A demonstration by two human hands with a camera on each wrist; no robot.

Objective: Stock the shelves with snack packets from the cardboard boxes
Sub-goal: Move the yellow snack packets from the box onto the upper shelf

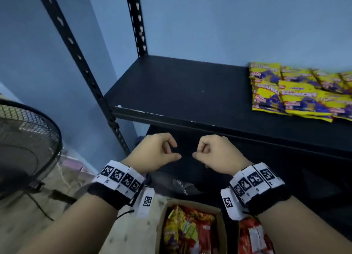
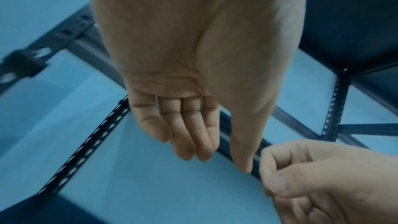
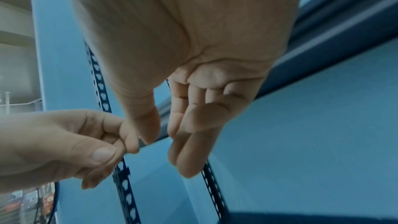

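Observation:
Both my hands hang side by side just below the front edge of the black shelf (image 1: 181,89). Neither holds anything. My left hand (image 1: 174,150) has relaxed, slightly bent fingers (image 2: 193,142), thumb apart. My right hand (image 1: 198,150) is loosely curled, its fingers (image 3: 189,142) hanging free. Yellow snack packets (image 1: 301,93) lie overlapping on the shelf's right part. Below my wrists an open cardboard box (image 1: 162,227) holds red and yellow snack packets (image 1: 188,229). A second box of red packets (image 1: 251,238) sits beside it, partly hidden by my right forearm.
Perforated black uprights (image 1: 76,53) frame the shelf's left end against a blue wall. A black floor fan (image 1: 24,143) stands at the left with a cable on the floor. A lower shelf (image 1: 285,177) lies dark under the hands. The left half of the shelf surface is bare.

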